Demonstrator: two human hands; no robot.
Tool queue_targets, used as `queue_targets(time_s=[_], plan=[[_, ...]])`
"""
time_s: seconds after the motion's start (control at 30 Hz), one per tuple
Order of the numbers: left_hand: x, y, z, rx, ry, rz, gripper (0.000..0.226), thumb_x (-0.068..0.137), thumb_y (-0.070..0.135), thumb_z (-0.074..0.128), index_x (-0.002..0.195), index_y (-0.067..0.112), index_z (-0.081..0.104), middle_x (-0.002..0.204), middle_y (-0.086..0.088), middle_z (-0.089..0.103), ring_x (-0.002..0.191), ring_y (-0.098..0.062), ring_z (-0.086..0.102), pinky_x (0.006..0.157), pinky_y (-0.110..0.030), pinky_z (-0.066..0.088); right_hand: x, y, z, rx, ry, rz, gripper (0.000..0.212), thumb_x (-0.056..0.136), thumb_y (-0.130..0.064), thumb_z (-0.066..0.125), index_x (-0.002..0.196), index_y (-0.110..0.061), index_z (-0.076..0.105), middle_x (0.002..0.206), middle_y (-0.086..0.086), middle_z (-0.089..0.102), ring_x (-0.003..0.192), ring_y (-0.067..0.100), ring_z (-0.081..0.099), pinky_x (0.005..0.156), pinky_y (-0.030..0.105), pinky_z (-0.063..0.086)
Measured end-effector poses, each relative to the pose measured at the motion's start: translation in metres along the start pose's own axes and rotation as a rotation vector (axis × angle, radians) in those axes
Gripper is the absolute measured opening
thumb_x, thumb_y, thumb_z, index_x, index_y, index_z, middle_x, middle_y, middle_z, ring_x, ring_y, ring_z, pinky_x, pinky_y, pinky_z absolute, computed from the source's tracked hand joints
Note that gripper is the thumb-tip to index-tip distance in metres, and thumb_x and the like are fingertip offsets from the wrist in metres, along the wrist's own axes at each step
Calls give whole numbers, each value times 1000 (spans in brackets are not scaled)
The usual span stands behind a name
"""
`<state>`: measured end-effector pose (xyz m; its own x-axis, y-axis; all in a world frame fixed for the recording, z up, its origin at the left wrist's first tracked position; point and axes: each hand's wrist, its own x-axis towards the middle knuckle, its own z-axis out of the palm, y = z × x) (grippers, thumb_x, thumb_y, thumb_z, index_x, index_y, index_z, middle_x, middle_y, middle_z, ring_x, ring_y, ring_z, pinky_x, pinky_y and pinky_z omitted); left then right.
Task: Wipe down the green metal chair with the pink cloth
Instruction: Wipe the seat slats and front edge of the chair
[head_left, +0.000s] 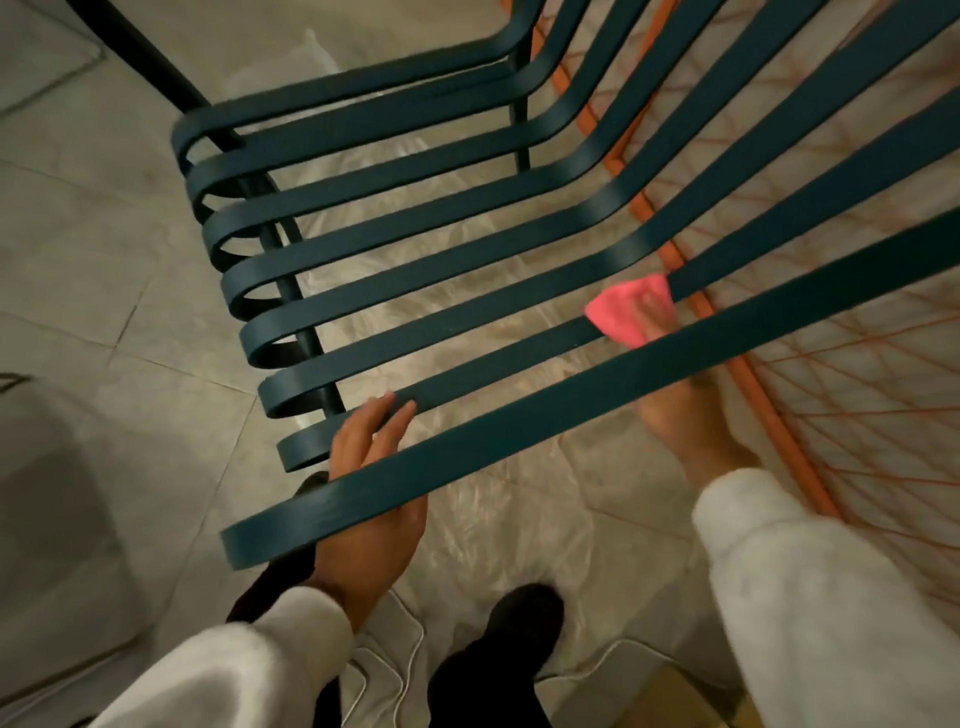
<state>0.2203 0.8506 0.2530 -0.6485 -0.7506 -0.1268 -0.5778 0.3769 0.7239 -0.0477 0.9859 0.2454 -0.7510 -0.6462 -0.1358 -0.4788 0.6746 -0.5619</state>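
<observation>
The green metal chair (415, 249) fills the view, its flat slats running from lower left to upper right. My left hand (371, 488) reaches under the nearest slat, its fingers resting on the second slat near the front curl. The pink cloth (621, 312) lies against the second slat close to the seat's bend. My right hand (685, 415) reaches under the nearest slat and presses the cloth; its fingers look blurred on top of the cloth. White sleeves cover both forearms.
An orange wire chair or frame (789, 431) stands right behind the green slats on the right. Clear plastic sheeting (467, 519) lies on the tiled floor under the chair. My dark shoes (524, 618) show below. A black table leg (156, 67) slants at the upper left.
</observation>
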Motion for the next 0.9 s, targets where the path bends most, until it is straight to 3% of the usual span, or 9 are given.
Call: queue_targets(time_s=[0.13, 0.27, 0.37, 0.47, 0.57, 0.63, 0.7, 0.8, 0.9], plan=[[-4, -4, -2, 57, -18, -69, 55, 91, 29, 51, 143, 13, 45, 154, -6, 32, 144, -26, 28, 114, -54, 30, -41, -19, 68, -12, 54, -133, 51, 99, -17, 39, 148, -2, 40, 158, 16, 31, 148, 31, 27, 117, 54, 28], [-6, -9, 2, 176, -45, -67, 58, 93, 36, 36, 140, 3, 47, 151, -14, 37, 143, -32, 29, 113, -56, 32, -82, -90, 95, -49, -87, -401, 50, 97, -21, 37, 146, -20, 41, 164, -10, 13, 144, 24, 33, 111, 40, 40], [-3, -7, 3, 189, -42, -71, 58, 91, 33, 36, 136, -1, 51, 146, -19, 44, 139, -37, 36, 110, -55, 35, -79, -94, 95, -118, -280, -489, 54, 104, -32, 8, 157, -25, 20, 165, -6, 8, 153, 16, 4, 123, 39, 17], [-4, -10, 3, 175, -12, -25, 49, 91, 18, 51, 133, -7, 51, 144, -23, 45, 136, -40, 38, 108, -56, 36, -61, -84, 60, -238, -275, -620, 54, 101, -20, 25, 155, -23, 23, 162, -3, 24, 149, 11, 23, 121, 32, 15], [-5, -7, -1, 139, -38, -33, 57, 88, 19, 52, 139, -7, 43, 149, -22, 38, 140, -38, 30, 111, -52, 28, -35, -37, 30, -245, -136, -325, 37, 101, -29, 49, 130, -9, 59, 137, -6, 51, 124, 8, 54, 111, 30, 36], [-3, -2, -4, 109, -34, -42, 59, 88, 21, 51, 139, -7, 42, 149, -23, 38, 139, -40, 30, 110, -53, 26, -16, -2, 16, -263, -89, -285, 55, 102, -43, 44, 138, -2, 52, 149, 5, 45, 140, 23, 42, 117, 47, 32], [-3, 1, -6, 70, -32, -46, 61, 88, 24, 51, 141, -5, 40, 151, -19, 34, 140, -37, 28, 111, -53, 23, -1, 6, 11, -168, -11, -162, 52, 105, -35, 37, 135, 4, 54, 146, 18, 49, 139, 36, 43, 110, 57, 38], [-2, -2, -6, -5, -57, -80, 67, 87, 29, 51, 144, 0, 33, 153, -7, 21, 145, -25, 16, 113, -44, 13, 30, -30, 12, -93, 139, 18, 40, 100, -20, 44, 136, -8, 57, 143, 12, 55, 130, 38, 50, 109, 47, 40], [1, -10, -2, 33, -37, -16, 64, 87, 18, 62, 142, -4, 38, 151, -13, 27, 145, -21, 14, 111, -45, 8, 41, -66, 31, -45, 152, 47, 44, 99, -13, 49, 143, -17, 50, 144, 8, 53, 130, 31, 49, 108, 42, 43]])
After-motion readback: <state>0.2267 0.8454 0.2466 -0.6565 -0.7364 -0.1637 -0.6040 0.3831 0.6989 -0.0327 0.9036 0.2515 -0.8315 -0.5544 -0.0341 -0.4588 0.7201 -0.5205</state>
